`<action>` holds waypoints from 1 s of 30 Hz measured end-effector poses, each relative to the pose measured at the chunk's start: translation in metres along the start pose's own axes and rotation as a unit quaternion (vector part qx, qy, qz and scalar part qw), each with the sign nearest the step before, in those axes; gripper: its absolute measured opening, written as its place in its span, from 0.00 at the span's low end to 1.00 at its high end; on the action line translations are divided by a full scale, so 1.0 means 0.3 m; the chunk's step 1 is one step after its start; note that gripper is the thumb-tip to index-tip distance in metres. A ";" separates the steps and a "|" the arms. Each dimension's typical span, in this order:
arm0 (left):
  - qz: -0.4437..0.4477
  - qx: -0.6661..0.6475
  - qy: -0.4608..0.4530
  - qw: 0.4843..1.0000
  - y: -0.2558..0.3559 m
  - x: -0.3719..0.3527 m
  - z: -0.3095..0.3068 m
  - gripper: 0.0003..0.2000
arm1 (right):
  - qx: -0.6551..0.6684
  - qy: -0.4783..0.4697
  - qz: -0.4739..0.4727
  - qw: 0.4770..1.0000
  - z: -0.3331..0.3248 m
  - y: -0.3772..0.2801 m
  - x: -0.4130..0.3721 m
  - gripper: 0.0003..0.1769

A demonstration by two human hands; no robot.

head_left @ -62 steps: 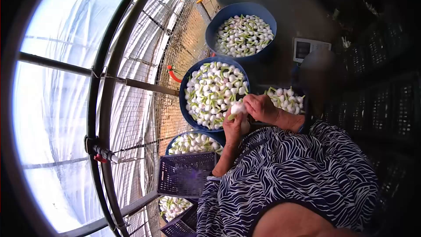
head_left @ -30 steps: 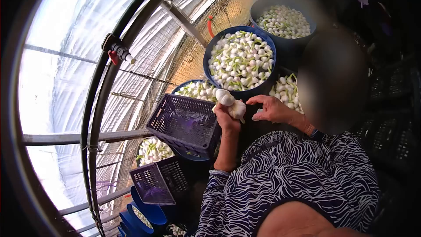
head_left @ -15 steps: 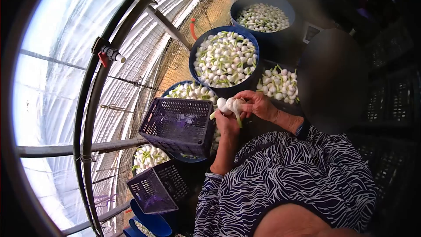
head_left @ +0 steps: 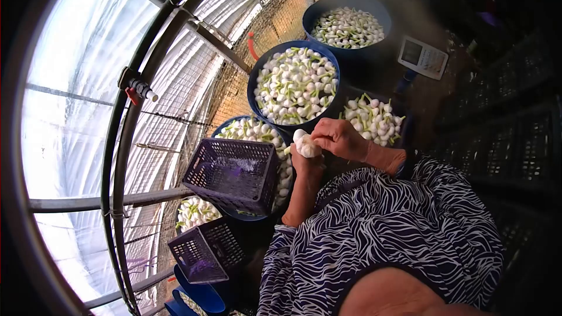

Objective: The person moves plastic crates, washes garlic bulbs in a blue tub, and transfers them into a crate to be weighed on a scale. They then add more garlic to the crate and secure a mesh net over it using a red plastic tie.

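My left hand [head_left: 307,167] is closed around garlic bulbs in front of my body. A smooth white garlic bulb [head_left: 300,134] shows at the top of the grip, and a second garlic bulb [head_left: 309,147] with ridged skin lies just below it. My right hand [head_left: 342,139] is closed in a pinch, its fingertips at the upper right side of the ridged bulb. Exactly what the fingertips grip is partly hidden. Behind the hands stands a blue tub [head_left: 252,90] full of garlic with green stems. A crate of garlic [head_left: 374,118] sits beyond my right hand.
A purple perforated crate [head_left: 231,167] rests on another garlic-filled tub, left of my hands. A second crate [head_left: 202,251] is lower left. A further tub [head_left: 383,14] and a scale with a display [head_left: 430,61] stand farther back. Metal pipes [head_left: 132,134] line the left wall.
The ridged bulb has turned in my left hand, and its hanging green stem no longer shows. My right fingers have curled in tighter. A dark blurred shape at right is gone, revealing the scale.
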State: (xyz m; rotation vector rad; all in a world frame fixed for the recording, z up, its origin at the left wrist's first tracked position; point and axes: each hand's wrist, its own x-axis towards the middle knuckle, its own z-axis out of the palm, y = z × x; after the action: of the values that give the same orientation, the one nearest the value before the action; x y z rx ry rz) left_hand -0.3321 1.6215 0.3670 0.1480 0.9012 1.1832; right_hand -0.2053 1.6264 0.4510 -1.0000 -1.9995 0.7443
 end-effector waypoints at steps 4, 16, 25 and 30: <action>0.037 -0.001 0.027 0.999 0.004 0.040 -0.015 0.09 | -0.070 -0.020 -0.039 0.997 -0.014 -0.061 0.009 0.07; 0.322 0.449 0.174 0.815 -0.038 0.009 -0.088 0.10 | -0.050 -0.018 0.019 0.998 0.043 0.030 0.029 0.03; 0.267 0.364 0.181 0.874 0.017 -0.021 -0.070 0.12 | 0.182 -0.056 0.160 0.969 0.041 0.034 0.043 0.08; 0.275 0.166 0.039 0.946 0.012 0.005 -0.174 0.07 | 0.012 -0.033 0.011 0.999 0.148 -0.052 0.000 0.08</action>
State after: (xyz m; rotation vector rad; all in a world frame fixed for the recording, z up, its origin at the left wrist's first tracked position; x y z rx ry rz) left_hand -0.3697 1.6064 0.3341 0.6656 1.1695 1.5484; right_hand -0.2482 1.6112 0.4391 -0.9965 -2.0349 0.8216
